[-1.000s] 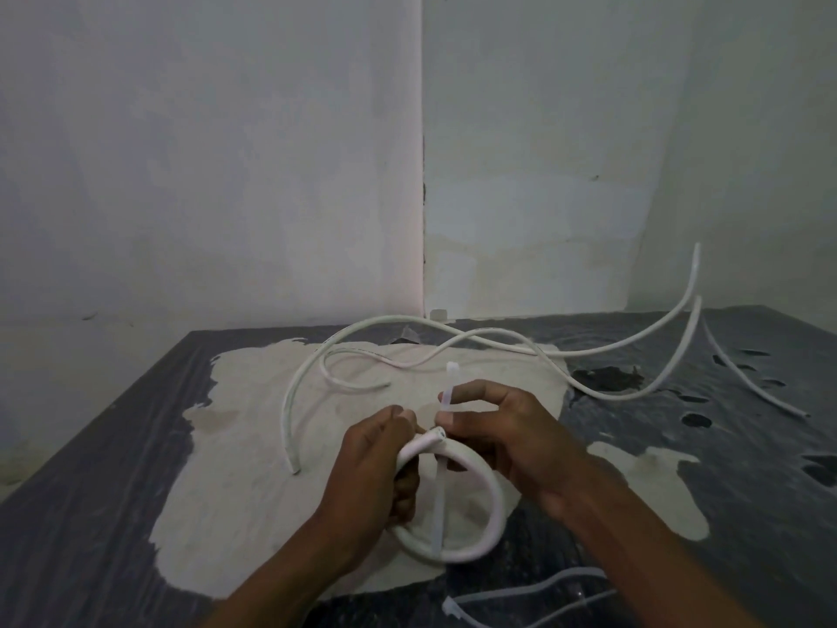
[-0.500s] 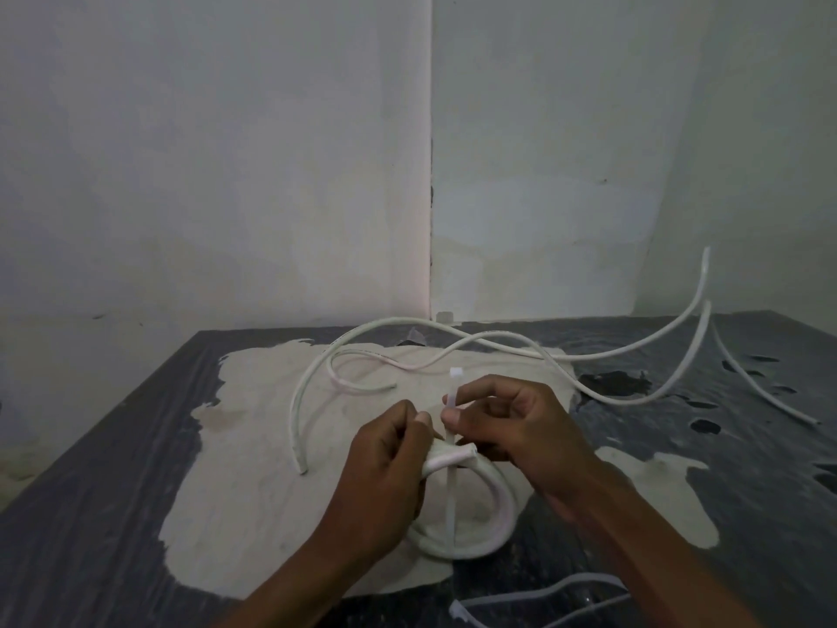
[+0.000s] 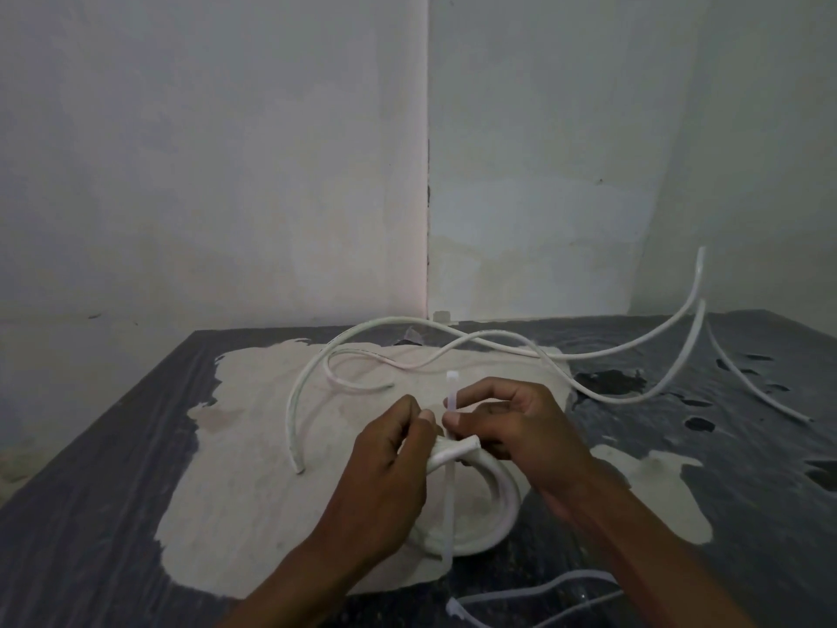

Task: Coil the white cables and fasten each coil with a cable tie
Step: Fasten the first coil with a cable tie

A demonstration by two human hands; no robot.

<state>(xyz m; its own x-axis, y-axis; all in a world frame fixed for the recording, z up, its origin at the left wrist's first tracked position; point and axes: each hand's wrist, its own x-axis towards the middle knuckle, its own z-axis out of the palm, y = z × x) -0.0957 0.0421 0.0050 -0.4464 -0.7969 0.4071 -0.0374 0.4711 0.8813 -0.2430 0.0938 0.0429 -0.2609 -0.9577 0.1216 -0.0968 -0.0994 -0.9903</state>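
Right now my left hand [image 3: 389,473] grips the small round coil of white plastic cable [image 3: 480,514] near the tabletop's [image 3: 90,514] front edge, while my right hand [image 3: 512,428] pinches the translucent white cable tie [image 3: 450,491] threaded upright through it. If my left fingers slacken, I reckon the stiff coil springs open; if the pinch slips, the tie drops out before it locks.

the left hand [image 3: 385,469] grips the top of a small white cable coil [image 3: 491,500] over the worn dark table [image 3: 90,491], while the right hand [image 3: 512,428] pinches an upright cable tie [image 3: 449,401] crossing it. loose white cables [image 3: 453,351] sprawl behind, spare ties [image 3: 521,596] lie near the front edge.
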